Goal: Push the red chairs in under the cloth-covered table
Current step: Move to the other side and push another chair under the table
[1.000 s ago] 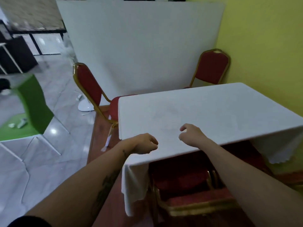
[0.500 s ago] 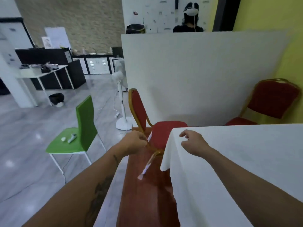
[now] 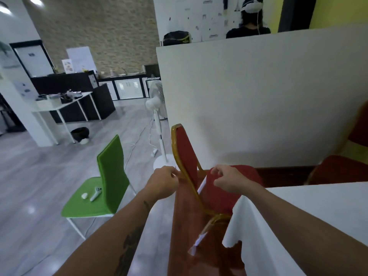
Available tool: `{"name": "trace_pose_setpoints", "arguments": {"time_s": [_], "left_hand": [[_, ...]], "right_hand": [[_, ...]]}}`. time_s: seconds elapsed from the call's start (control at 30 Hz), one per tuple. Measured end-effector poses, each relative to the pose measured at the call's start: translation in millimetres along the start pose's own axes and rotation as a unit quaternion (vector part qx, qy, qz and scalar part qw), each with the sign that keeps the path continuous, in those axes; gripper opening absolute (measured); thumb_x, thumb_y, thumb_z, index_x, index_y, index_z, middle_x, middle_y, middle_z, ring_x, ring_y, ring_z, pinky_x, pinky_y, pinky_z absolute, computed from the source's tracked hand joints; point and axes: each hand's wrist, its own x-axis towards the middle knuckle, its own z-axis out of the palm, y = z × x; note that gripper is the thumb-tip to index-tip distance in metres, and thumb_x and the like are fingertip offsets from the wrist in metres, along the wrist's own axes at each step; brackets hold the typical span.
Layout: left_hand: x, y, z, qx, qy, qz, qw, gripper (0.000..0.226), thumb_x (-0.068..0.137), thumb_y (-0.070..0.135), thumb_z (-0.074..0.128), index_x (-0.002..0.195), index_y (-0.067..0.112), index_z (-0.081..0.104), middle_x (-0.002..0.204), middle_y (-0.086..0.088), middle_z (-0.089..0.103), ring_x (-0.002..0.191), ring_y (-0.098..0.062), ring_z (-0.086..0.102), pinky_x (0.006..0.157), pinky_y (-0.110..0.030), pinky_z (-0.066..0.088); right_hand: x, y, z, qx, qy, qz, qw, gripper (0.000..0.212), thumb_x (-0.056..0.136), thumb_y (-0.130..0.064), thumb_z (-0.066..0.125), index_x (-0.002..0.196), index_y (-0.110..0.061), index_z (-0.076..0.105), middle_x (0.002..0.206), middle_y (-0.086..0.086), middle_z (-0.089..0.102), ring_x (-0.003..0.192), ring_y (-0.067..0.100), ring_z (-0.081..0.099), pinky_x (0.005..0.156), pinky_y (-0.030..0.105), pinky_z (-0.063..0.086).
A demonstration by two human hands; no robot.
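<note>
— Where's the red chair [image 3: 217, 188]?
— At the corner of the cloth-covered table [image 3: 322, 216], seat only partly under.
— And the hands?
— Left hand [image 3: 163, 184] at the gold back frame, fingers curled; right hand [image 3: 229, 180] loosely curled over the seat — neither clearly gripping.

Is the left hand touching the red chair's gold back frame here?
Cannot tell. In the head view the left hand reaches the red chair frame's edge, fingers blurred there.

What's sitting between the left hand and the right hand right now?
In the head view, the gold-framed backrest of the red chair rises between the left hand and the right hand; its frame runs just beside the left hand's fingers.
</note>
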Motion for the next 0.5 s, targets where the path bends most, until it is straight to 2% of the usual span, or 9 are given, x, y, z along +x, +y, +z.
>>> {"name": "trace_pose_setpoints", "arguments": {"time_s": [0.07, 0.13, 0.23, 0.33, 0.43, 0.5], "left_hand": [[42, -1, -5, 0.004, -0.005, -0.007, 1.000, 0.036, 0.094, 0.013, 0.047, 0.121, 0.015, 0.071, 0.117, -0.006, 0.071, 0.081, -0.018, 0.064, 0.070, -0.025, 0.052], [84, -3, -15, 0.000, -0.003, -0.016, 1.000, 0.036, 0.092, 0.014, 0.048, 0.120, 0.015, 0.071, 0.117, -0.006, 0.071, 0.084, -0.020, 0.065, 0.073, -0.028, 0.053], [132, -12, -22, 0.003, -0.008, -0.037, 0.999, 0.036, 0.087, 0.017, 0.052, 0.117, 0.017, 0.071, 0.117, -0.008, 0.071, 0.096, -0.024, 0.067, 0.081, -0.033, 0.057], [185, -27, -22, 0.004, 0.000, -0.053, 0.999, 0.041, 0.084, 0.021, 0.051, 0.121, 0.018, 0.069, 0.119, -0.008, 0.072, 0.100, -0.025, 0.068, 0.087, -0.037, 0.058], [243, -43, -18, 0.017, 0.009, -0.041, 0.999, 0.043, 0.085, 0.028, 0.053, 0.125, 0.019, 0.067, 0.118, -0.005, 0.072, 0.103, -0.026, 0.068, 0.090, -0.041, 0.057], [278, -53, -16, 0.029, 0.007, -0.019, 0.999, 0.042, 0.086, 0.030, 0.056, 0.126, 0.018, 0.065, 0.116, -0.003, 0.071, 0.104, -0.027, 0.067, 0.090, -0.041, 0.056]], "right_hand": [[42, -4, -12, -0.012, -0.008, 0.006, 1.000, 0.035, 0.086, -0.008, 0.061, 0.119, -0.020, 0.064, 0.116, 0.003, 0.061, 0.093, 0.015, 0.061, 0.066, 0.024, 0.053], [82, -13, -25, -0.017, -0.004, 0.014, 1.000, 0.031, 0.084, -0.011, 0.060, 0.111, -0.025, 0.063, 0.113, 0.004, 0.063, 0.088, 0.013, 0.062, 0.067, 0.027, 0.053], [123, -27, -29, -0.038, -0.020, 0.017, 0.999, 0.033, 0.084, -0.012, 0.058, 0.112, -0.028, 0.059, 0.111, 0.001, 0.062, 0.084, 0.007, 0.059, 0.066, 0.025, 0.052], [161, -30, -21, -0.028, -0.028, 0.041, 0.998, 0.035, 0.083, -0.011, 0.057, 0.114, -0.027, 0.060, 0.104, -0.004, 0.064, 0.084, 0.010, 0.065, 0.070, 0.029, 0.056], [201, -31, -11, -0.042, -0.038, 0.052, 0.997, 0.041, 0.081, -0.013, 0.057, 0.121, -0.022, 0.061, 0.111, 0.001, 0.066, 0.090, 0.013, 0.068, 0.077, 0.033, 0.059], [226, -33, -3, -0.045, -0.048, 0.065, 0.996, 0.041, 0.080, -0.012, 0.055, 0.119, -0.019, 0.060, 0.109, 0.002, 0.070, 0.084, 0.010, 0.069, 0.072, 0.031, 0.059]]}}
